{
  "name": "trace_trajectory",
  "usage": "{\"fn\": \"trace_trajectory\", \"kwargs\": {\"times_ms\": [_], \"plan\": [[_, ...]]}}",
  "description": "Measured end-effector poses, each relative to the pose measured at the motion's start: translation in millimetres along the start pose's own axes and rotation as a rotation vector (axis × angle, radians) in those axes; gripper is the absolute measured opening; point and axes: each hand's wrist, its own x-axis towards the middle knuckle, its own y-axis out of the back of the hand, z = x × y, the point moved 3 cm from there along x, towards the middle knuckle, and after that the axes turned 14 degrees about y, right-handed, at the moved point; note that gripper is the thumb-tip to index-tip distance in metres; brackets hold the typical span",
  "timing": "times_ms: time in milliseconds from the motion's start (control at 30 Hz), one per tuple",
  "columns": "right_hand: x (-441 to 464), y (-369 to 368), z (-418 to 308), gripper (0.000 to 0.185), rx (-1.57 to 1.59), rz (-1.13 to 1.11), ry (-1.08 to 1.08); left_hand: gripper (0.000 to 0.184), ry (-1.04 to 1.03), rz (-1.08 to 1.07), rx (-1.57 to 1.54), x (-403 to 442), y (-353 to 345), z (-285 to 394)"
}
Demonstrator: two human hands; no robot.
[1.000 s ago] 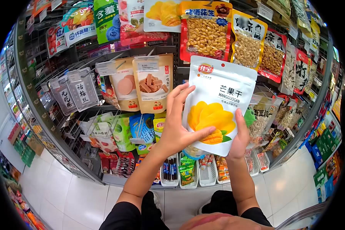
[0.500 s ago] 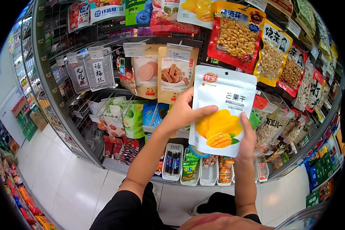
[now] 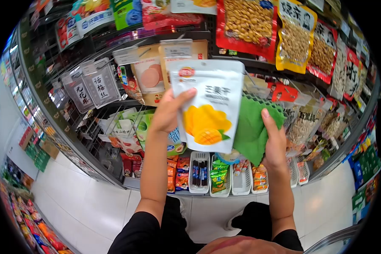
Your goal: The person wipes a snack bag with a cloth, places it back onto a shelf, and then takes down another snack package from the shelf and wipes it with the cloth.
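A white pouch of dried mango, with yellow mangoes printed on its front, is held upright in front of the shelves. My left hand grips its left edge, the thumb pressed on the front and the fingers hidden behind. In my right hand is a green cloth with a zigzag edge, pinched under the thumb. The cloth hangs just right of the pouch and is partly covered by it. Behind the pouch, a brown snack bag hangs on a hook, mostly hidden.
Red and yellow nut bags hang at the upper right. Grey packets hang on the left rack. Below, white baskets hold small snacks and dark sticks. The tiled floor lies beneath the shelf edge.
The pouch has shifted left in my left hand. My right hand has let go of the pouch's right edge and moved away, and the green cloth in it now shows widely.
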Motion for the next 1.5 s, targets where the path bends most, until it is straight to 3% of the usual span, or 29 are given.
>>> {"fn": "trace_trajectory", "kwargs": {"times_ms": [267,533,633,767,867,1000,1100,1300,1500], "plan": [[6.6,6.6,-17.5,0.035,-0.029,-0.004,0.028,0.046,-0.131,0.266,0.076,1.0,30.8,12.6],[12.8,32.1,-45.2,0.037,-0.127,0.163,0.258,0.04,-0.22,0.344,0.144,6.4,25.8,16.8],[16.6,43.5,-49.5,0.046,-0.096,0.113,0.24,0.034,-0.21,0.345,0.096,8.9,21.8,17.0],[15.9,78.9,-47.6,0.042,-0.138,0.179,0.316,0.031,-0.256,0.359,0.12,14.4,21.9,14.0],[17.1,76.1,-50.9,0.043,-0.164,0.087,0.413,0.037,-0.28,0.433,0.099,12.3,17.0,14.4],[15.2,82.5,-51.9,0.042,-0.295,0.097,0.527,0.034,-0.275,0.395,0.104,11.2,23.8,19.8],[12.2,89.2,-58.4,0.044,-0.645,0.087,0.657,0.033,-0.286,0.375,0.095,10.2,32.2,19.5],[11.1,93.9,-66.0,0.044,-0.545,0.233,0.627,0.034,-0.286,0.24,-0.029,14.1,19.2,24.1],[12.9,88.4,-74.7,0.039,-0.406,0.375,0.577,0.029,-0.341,0.294,0.022,15.2,21.6,23.4]]}}
